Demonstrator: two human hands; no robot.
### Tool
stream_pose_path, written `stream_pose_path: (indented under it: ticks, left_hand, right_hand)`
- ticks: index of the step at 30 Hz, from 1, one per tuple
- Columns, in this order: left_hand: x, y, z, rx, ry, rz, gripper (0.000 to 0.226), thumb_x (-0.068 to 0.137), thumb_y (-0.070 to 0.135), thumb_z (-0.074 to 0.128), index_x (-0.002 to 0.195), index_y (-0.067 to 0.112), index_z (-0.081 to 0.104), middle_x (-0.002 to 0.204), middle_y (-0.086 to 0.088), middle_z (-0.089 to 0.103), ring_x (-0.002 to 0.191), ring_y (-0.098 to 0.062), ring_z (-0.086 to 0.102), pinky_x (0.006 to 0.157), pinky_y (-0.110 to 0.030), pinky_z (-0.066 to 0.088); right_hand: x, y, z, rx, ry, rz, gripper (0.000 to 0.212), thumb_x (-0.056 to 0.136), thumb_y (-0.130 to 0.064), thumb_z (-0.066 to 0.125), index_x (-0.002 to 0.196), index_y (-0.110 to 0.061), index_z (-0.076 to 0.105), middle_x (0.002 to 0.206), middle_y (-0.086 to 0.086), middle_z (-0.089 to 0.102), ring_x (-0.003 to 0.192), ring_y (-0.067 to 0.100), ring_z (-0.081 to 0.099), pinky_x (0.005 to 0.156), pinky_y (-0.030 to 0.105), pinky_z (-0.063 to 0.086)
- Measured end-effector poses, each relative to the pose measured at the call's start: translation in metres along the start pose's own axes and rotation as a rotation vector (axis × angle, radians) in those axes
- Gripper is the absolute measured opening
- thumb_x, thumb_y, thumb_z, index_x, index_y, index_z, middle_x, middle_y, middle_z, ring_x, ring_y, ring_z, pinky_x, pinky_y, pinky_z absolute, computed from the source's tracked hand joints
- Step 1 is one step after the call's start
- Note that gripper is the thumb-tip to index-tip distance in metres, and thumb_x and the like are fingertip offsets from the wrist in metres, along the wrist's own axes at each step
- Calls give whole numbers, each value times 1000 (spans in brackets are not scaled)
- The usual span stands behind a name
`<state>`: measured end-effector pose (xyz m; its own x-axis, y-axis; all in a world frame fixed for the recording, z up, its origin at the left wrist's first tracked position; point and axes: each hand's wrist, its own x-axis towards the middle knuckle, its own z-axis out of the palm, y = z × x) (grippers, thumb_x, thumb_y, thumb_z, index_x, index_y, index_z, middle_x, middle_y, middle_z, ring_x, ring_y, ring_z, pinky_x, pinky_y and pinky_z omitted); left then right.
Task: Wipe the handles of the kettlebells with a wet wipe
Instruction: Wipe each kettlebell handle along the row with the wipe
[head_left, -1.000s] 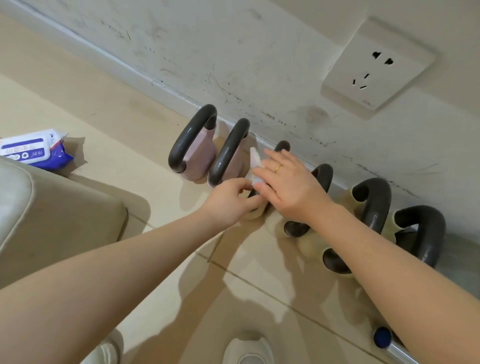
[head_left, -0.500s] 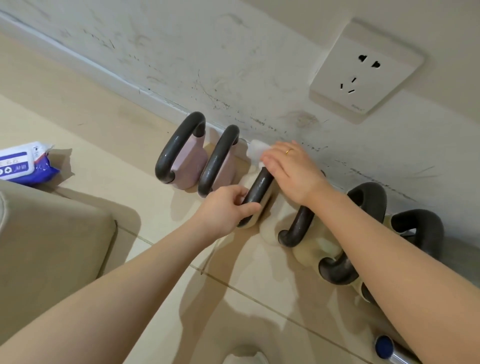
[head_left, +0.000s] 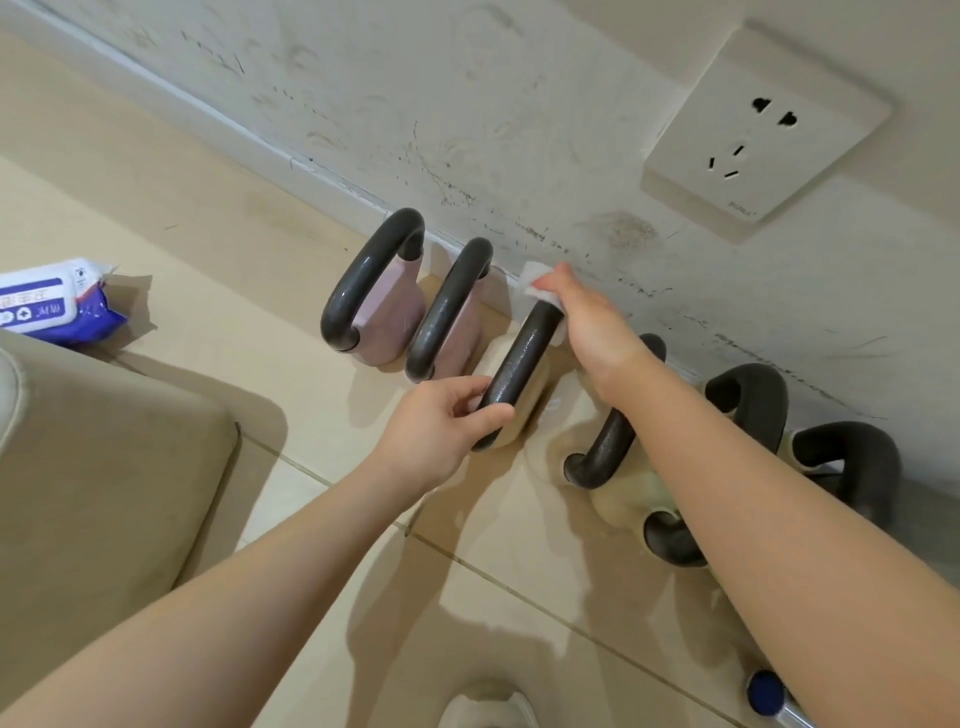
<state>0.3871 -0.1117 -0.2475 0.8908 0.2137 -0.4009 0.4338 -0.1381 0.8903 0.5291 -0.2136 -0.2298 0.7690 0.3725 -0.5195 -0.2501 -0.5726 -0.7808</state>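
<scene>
Several kettlebells with dark handles stand in a row along the wall. Two at the left are pink, the others cream. My left hand grips the near end of the third kettlebell's handle. My right hand holds a white wet wipe wrapped round the far end of that same handle, close to the wall. My right forearm crosses over the cream kettlebell to the right and partly hides it.
A blue and white wet wipe pack lies on the floor at far left. A beige cushion fills the lower left. A wall socket sits at upper right. A shoe tip shows at the bottom, and a blue-capped metal object at lower right.
My right hand has slid the wipe along the third handle from near my left hand up to its far end by the wall. My left hand stays on the near end.
</scene>
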Motion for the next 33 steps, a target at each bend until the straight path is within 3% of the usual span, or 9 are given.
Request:
stream_pose_path:
  ticks: [3, 6, 10, 13, 18, 21, 26, 31, 33]
  left_hand:
    - [0, 1, 0, -15, -14, -1, 15, 85, 24, 63, 82, 9, 63, 65, -5, 47, 62, -14, 39, 64, -28, 32]
    - [1, 2, 2, -32, -30, -13, 16, 85, 24, 62, 82, 8, 63, 66, -6, 46, 63, -16, 39, 65, -28, 33]
    - [8, 9, 7, -1, 10, -17, 23, 86, 26, 62, 83, 3, 62, 65, -6, 46, 62, -16, 39, 63, -28, 34]
    - [13, 11, 5, 17, 13, -11, 24, 85, 28, 62, 84, 4, 64, 65, -6, 48, 62, -14, 41, 64, -28, 36]
    - [14, 13, 3, 24, 26, 3, 19, 86, 28, 62, 85, 10, 67, 66, -6, 50, 64, -13, 44, 65, -27, 37]
    - [14, 17, 8, 40, 37, 21, 18, 86, 28, 62, 88, 12, 69, 66, -5, 54, 63, -13, 46, 64, -27, 38]
    - [10, 17, 3, -214, 4, -170, 22, 87, 26, 59, 92, 6, 68, 78, -7, 58, 74, -15, 52, 76, -30, 44]
    - [8, 14, -3, -530, -109, -316, 27, 92, 27, 48, 108, 19, 69, 104, 0, 70, 100, -12, 63, 93, -27, 47]
    - [4, 13, -3, -609, -142, -316, 29, 93, 29, 47, 107, 15, 68, 105, 1, 69, 102, -13, 61, 96, -29, 44]
  right_hand:
    - [7, 0, 9, 273, 74, 168, 53, 95, -55, 25, 112, -18, 58, 111, -1, 55, 105, 14, 47, 96, 30, 32]
    - [14, -2, 3, 441, 132, 142, 59, 94, -57, 24, 85, -17, 67, 102, 1, 66, 107, 19, 56, 104, 36, 35]
    - [11, 3, 9, 577, 183, 197, 57, 92, -60, 30, 122, -19, 57, 129, 6, 56, 120, 21, 51, 109, 42, 33]
    - [-7, 14, 21, 692, 100, 191, 57, 94, -53, 34, 137, -15, 40, 126, 5, 56, 117, 16, 51, 110, 38, 34]
    - [-24, 23, 24, 653, 82, 35, 49, 97, -50, 29, 133, -21, 43, 107, -13, 60, 108, 3, 52, 108, 26, 30]
    - [-39, 24, 43, 562, 107, 32, 66, 86, -65, 35, 144, -35, 27, 143, -18, 37, 130, 2, 34, 114, 32, 23]
    - [-86, 31, 63, 472, 57, -55, 50, 102, -30, 22, 147, -34, 1, 145, -19, 15, 125, -9, 18, 83, -8, 26]
    - [-64, 22, 67, 491, 188, -101, 52, 100, -39, 26, 148, -34, 5, 155, -9, 13, 140, 4, 17, 114, 26, 16]
    - [-76, 31, 84, 336, 216, -223, 57, 98, -36, 29, 148, -31, 2, 153, -13, 8, 133, -14, 11, 112, 15, 13]
